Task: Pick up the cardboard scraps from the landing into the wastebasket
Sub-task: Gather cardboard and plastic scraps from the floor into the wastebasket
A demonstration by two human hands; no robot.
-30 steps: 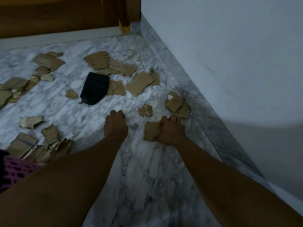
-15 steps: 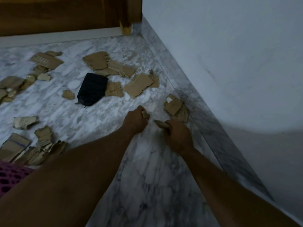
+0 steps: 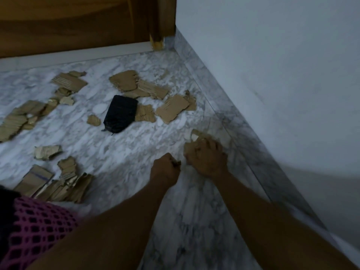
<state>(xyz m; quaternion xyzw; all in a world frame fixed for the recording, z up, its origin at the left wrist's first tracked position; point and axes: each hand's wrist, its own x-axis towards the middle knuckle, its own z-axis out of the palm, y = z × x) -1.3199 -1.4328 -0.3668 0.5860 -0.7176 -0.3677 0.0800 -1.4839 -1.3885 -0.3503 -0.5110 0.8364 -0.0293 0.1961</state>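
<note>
Two hands reach low over the marble floor (image 3: pixel 120 164) near its right edge, where a grey marble skirting (image 3: pixel 239 121) meets the white wall (image 3: pixel 272 65). The right hand (image 3: pixel 207 158) has its fingers curled round a bunch of cardboard scraps (image 3: pixel 195 136), which lie right by the skirting, leaving little room on that side. The left hand (image 3: pixel 165 171) is a closed fist just beside it, pinching a small scrap (image 3: pixel 176 163) that pokes out between the fingers. Open floor runs toward the camera between and beneath the forearms.

Farther off, a black pouch-like thing (image 3: pixel 121 114) lies flat, with a torn scrap (image 3: pixel 146 113) touching its right side and a broad flat piece (image 3: pixel 172 111) just beyond. More scraps (image 3: pixel 134 84) overlap behind it, toward the wooden door (image 3: pixel 78 22) and its pale threshold (image 3: pixel 78 53) that close off the far edge. A small bit (image 3: pixel 93 120) sits left of the pouch. On the left, loose heaps spread across the floor: a far pile (image 3: pixel 69 81), a middle spread (image 3: pixel 17 117), a single crumpled piece (image 3: pixel 47 152), and a near stack (image 3: pixel 58 182) beside the pink mesh wastebasket (image 3: pixel 37 228) at the lower left corner
</note>
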